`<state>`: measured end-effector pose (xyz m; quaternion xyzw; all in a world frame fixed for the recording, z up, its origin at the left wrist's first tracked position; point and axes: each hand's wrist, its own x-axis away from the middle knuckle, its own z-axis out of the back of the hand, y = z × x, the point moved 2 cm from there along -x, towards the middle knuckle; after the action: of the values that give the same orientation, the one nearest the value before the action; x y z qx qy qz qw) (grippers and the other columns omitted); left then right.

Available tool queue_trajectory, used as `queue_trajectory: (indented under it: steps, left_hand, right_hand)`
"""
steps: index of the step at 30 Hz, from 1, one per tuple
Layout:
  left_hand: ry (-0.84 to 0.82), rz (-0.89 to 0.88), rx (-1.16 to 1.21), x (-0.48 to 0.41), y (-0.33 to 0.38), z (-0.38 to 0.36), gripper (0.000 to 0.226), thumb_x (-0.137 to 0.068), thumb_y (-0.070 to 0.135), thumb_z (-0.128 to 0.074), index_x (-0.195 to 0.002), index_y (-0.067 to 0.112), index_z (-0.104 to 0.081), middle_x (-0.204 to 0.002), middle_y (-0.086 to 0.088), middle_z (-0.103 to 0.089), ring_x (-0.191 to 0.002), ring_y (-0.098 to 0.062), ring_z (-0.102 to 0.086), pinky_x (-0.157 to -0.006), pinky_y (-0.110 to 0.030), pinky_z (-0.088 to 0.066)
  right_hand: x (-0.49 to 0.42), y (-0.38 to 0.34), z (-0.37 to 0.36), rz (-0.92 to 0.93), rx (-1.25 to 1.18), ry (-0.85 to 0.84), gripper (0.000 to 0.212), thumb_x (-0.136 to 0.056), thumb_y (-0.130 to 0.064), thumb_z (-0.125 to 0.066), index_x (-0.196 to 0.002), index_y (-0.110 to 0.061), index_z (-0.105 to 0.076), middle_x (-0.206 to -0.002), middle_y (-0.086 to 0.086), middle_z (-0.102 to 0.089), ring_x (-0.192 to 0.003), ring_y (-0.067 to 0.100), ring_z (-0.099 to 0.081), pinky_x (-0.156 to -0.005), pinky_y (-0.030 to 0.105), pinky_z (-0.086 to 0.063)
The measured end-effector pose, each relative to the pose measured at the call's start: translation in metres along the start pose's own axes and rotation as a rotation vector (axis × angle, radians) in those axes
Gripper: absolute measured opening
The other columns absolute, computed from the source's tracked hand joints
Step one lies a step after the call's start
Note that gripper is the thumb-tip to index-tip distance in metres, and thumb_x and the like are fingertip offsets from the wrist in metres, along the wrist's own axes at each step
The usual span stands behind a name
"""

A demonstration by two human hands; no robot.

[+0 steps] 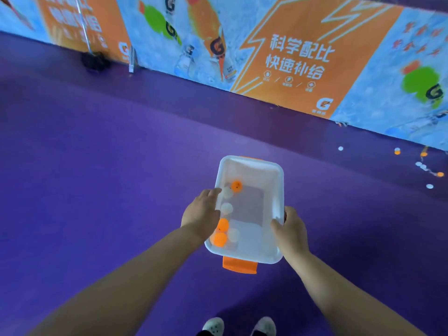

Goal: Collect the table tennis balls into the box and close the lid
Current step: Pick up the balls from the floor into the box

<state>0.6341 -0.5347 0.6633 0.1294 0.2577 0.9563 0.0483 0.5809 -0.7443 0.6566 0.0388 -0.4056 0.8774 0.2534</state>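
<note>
In front of us, held above the purple floor (109, 178), is the box (252, 166), a white, see-through plastic tub with rounded corners and a thick rim. It is open on top and tipped a little to its left. An orange latch (240, 265) hangs from its near end, and a sliver of another shows at the far end.

Six balls (222, 224) lie inside, all gathered along the left wall: three orange and three white. One orange and one white sit farthest from us, a white one lies in the middle, and two orange and one white are bunched in the near corner. The rest of the box bottom is bare.

Our left hand (201, 213) lies against the box's left side, its fingers (214, 191) fairly straight along the rim with the tips just over it; the thumb is hidden. Our right hand (291, 230) grips the right rim, the thumb hooked over the edge into the box and the other fingers curled round the outside.

Well apart to the right, loose balls (429, 186), white and orange, lie scattered on the floor near the foot of a blue and orange banner (291, 57). Below the box, at the bottom edge, are the toes of our light shoes (213, 326).
</note>
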Motion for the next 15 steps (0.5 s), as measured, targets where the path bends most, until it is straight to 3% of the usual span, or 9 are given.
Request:
queue_trajectory:
  steps: [8,15]
  left_hand:
    - [0.059,0.086,0.013,-0.061,0.029,0.014,0.056,-0.087,0.013,-0.048,-0.139,0.027,-0.035,-0.141,0.005,-0.043,-0.121,-0.02,-0.049,-0.083,-0.034,-0.046]
    - [0.083,0.104,0.011,-0.142,0.118,-0.007,0.056,-0.087,0.014,-0.049,-0.14,0.026,-0.035,-0.141,0.004,-0.043,-0.121,-0.021,-0.05,-0.086,-0.035,-0.047]
  right_hand:
    - [-0.093,-0.021,0.011,0.05,0.019,-0.068,0.018,-0.083,-0.012,-0.05,-0.101,-0.015,-0.05,-0.086,0.002,-0.059,-0.078,0.025,-0.056,-0.062,0.032,-0.042]
    - [-0.196,-0.007,0.079,0.066,-0.004,-0.066,0.024,-0.083,-0.013,-0.05,-0.106,-0.015,-0.053,-0.089,0.003,-0.062,-0.08,0.025,-0.058,-0.066,0.034,-0.047]
